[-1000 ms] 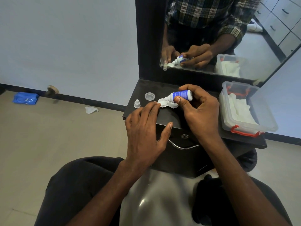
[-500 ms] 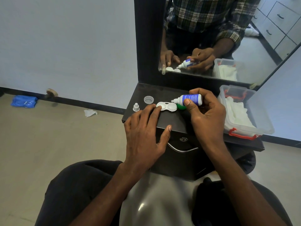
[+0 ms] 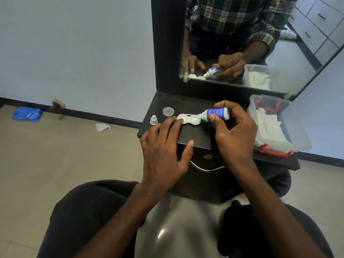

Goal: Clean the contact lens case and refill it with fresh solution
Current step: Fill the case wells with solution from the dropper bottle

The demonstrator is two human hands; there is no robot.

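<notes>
A white two-well contact lens case lies open on the black shelf below the mirror. My left hand rests flat on the shelf, its fingertips touching the case's left well. My right hand grips a small white solution bottle with a blue label, tipped sideways with its nozzle over the right well. A green lid peeks out behind the bottle. The bottle's small white cap and a clear round lid sit to the left of the case.
A clear plastic box with red latches holds white tissues at the shelf's right end. The mirror stands right behind the shelf. A drawer with a metal handle lies below. Crumpled tissue and a blue packet lie on the floor.
My right hand drew the bottle back to the right off the case, then tipped its nozzle down over the right well. My left hand stayed on the case.
</notes>
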